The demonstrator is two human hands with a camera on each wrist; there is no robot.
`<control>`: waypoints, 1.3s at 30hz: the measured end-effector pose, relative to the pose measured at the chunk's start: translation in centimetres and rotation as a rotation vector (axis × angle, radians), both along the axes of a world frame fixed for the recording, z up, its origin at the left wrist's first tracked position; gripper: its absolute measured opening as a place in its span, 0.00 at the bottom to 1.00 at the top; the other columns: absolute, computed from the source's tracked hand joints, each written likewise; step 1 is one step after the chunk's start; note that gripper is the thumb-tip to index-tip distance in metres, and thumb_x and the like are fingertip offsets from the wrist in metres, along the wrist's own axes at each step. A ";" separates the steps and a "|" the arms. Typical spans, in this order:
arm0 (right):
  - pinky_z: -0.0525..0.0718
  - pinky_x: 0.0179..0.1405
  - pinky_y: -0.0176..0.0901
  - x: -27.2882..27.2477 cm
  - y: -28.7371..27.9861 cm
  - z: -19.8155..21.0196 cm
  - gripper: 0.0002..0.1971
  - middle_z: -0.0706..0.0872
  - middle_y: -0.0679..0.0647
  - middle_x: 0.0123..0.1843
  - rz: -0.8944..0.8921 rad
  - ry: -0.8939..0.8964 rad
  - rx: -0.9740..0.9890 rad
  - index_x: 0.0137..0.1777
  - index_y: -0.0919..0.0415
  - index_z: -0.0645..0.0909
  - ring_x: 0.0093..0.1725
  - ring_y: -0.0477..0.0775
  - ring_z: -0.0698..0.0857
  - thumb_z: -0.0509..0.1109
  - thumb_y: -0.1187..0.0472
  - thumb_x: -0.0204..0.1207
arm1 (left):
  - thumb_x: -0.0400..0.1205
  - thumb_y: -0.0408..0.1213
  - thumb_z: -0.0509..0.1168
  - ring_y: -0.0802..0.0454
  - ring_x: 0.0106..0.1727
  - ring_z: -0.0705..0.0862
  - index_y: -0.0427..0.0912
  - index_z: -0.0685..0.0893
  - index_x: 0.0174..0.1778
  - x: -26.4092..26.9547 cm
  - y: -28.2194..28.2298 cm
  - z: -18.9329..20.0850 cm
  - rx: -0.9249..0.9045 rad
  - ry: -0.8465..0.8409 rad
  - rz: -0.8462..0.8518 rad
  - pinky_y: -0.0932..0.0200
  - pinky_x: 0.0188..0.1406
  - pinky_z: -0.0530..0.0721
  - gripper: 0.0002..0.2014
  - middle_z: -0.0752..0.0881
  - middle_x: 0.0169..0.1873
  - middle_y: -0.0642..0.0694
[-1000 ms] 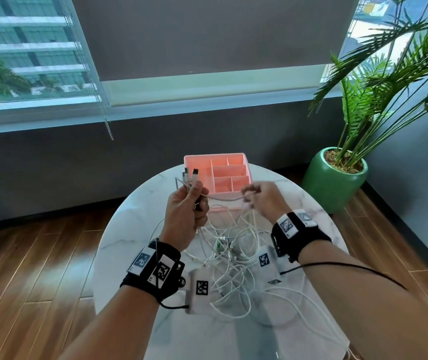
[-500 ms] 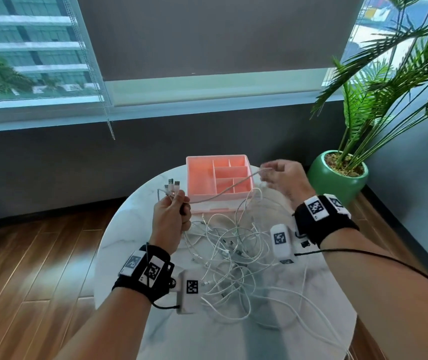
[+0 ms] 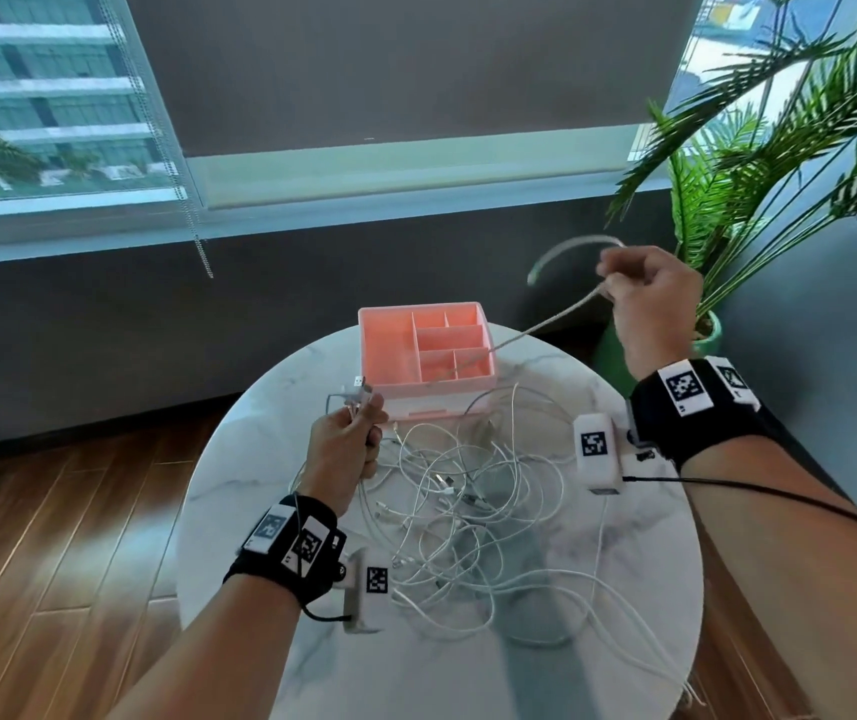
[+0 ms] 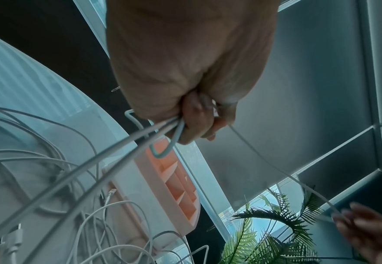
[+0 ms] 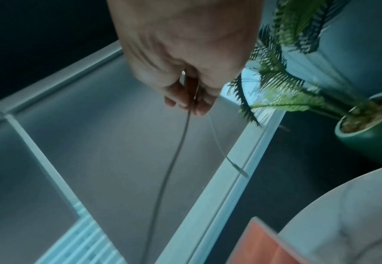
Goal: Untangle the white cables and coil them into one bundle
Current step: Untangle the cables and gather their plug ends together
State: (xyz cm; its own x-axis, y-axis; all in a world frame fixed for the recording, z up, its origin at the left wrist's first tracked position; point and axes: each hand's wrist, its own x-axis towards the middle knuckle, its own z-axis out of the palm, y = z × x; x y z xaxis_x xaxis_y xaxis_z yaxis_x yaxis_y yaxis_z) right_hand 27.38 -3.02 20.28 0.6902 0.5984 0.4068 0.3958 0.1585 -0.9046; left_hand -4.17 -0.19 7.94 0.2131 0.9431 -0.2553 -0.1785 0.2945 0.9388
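A tangle of white cables point(image 3: 473, 517) lies on the round marble table point(image 3: 260, 501). My left hand point(image 3: 345, 444) grips several cable ends, their plugs point(image 3: 358, 397) sticking up from the fist; in the left wrist view several strands point(image 4: 122, 151) run down from the curled fingers point(image 4: 199, 123). My right hand point(image 3: 647, 298) is raised at the far right above the table and pinches one white cable point(image 3: 545, 324), stretched taut across to the left hand. Its free end point(image 3: 571, 249) arcs up and left. The right wrist view shows the cable point(image 5: 176, 151) hanging from the pinching fingers point(image 5: 189, 103).
A pink divided tray point(image 3: 426, 356) stands at the table's far edge, under the stretched cable. A potted palm in a green pot point(image 3: 709, 335) is close behind the right hand. Wooden floor point(image 3: 52, 511) surrounds the table; a window wall lies beyond.
My right hand has pulled one cable up and out to the right, away from the left hand, so its free end has come out of the pile. The left hand dropped slightly left.
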 end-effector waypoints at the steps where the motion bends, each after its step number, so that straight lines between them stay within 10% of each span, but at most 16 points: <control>1: 0.90 0.51 0.52 1.4 -0.6 -0.7 0.15 0.91 0.53 0.41 -0.102 -0.042 -0.037 0.43 0.53 0.90 0.41 0.50 0.88 0.68 0.73 0.68 | 0.86 0.45 0.67 0.57 0.21 0.62 0.35 0.82 0.43 -0.1 0.0 0.0 0.008 0.013 -0.011 0.66 0.16 0.61 0.15 0.71 0.24 0.49; 7: 0.76 0.34 0.14 8.0 -7.5 -3.1 0.19 0.90 0.56 0.58 -0.508 0.066 -0.238 0.61 0.62 0.88 0.52 0.50 0.87 0.63 0.75 0.76 | 0.91 0.42 0.59 0.57 0.19 0.59 0.34 0.81 0.42 -0.6 -0.1 -0.8 0.008 0.033 -0.010 0.66 0.16 0.58 0.17 0.62 0.21 0.52; 13: 0.82 0.66 0.48 11.8 -11.4 -9.1 0.18 0.90 0.62 0.61 -0.556 0.104 -0.606 0.60 0.61 0.89 0.61 0.65 0.87 0.64 0.70 0.74 | 0.92 0.42 0.55 0.57 0.20 0.57 0.38 0.78 0.39 0.5 0.1 0.0 -0.019 -0.058 0.005 0.67 0.18 0.55 0.18 0.61 0.21 0.52; 19: 0.82 0.59 0.44 8.9 -9.6 -12.9 0.12 0.91 0.58 0.59 -0.208 0.002 -0.957 0.54 0.59 0.90 0.58 0.62 0.87 0.75 0.63 0.71 | 0.91 0.34 0.53 0.56 0.21 0.58 0.39 0.79 0.37 2.3 -0.5 1.2 -0.015 -0.162 -0.142 0.68 0.18 0.57 0.17 0.59 0.26 0.47; 24: 0.86 0.48 0.51 -1.2 -4.9 -10.3 0.12 0.92 0.58 0.47 0.341 -0.038 -0.718 0.59 0.66 0.87 0.45 0.55 0.89 0.72 0.61 0.80 | 0.92 0.35 0.52 0.58 0.21 0.60 0.40 0.78 0.38 3.7 -1.1 2.1 -0.004 -0.232 -0.222 0.68 0.17 0.58 0.17 0.63 0.25 0.49; 29: 0.88 0.53 0.42 -12.9 -3.3 -8.7 0.16 0.90 0.56 0.54 0.965 0.057 -0.625 0.67 0.60 0.79 0.53 0.55 0.90 0.69 0.55 0.83 | 0.92 0.36 0.52 0.55 0.24 0.65 0.39 0.81 0.44 4.6 -1.4 3.2 0.059 -0.304 -0.156 0.62 0.21 0.67 0.15 0.67 0.26 0.47; 36: 0.77 0.24 0.44 -15.8 -2.8 -9.9 0.12 0.77 0.55 0.28 1.028 0.267 -0.575 0.58 0.68 0.83 0.24 0.55 0.76 0.63 0.60 0.87 | 0.91 0.32 0.55 0.47 0.38 0.89 0.34 0.83 0.51 0.9 0.2 4.5 0.117 -0.424 0.100 0.52 0.46 0.90 0.12 0.87 0.35 0.42; 39: 0.71 0.19 0.40 -15.1 -3.4 -11.3 0.11 0.73 0.51 0.28 1.084 0.272 -0.664 0.56 0.65 0.84 0.21 0.49 0.70 0.61 0.61 0.88 | 0.91 0.31 0.54 0.51 0.32 0.85 0.36 0.82 0.50 -0.5 1.5 4.7 0.076 -0.513 0.206 0.55 0.39 0.89 0.11 0.86 0.32 0.45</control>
State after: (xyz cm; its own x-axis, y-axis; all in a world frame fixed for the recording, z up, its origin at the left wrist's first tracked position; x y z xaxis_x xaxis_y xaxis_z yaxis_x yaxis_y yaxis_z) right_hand 12.33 -6.38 8.95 -0.2556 0.9322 -0.2562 0.1416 -0.2260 -0.9638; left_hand -4.62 1.30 12.67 0.1014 0.9901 -0.0974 -0.6647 0.1403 0.7338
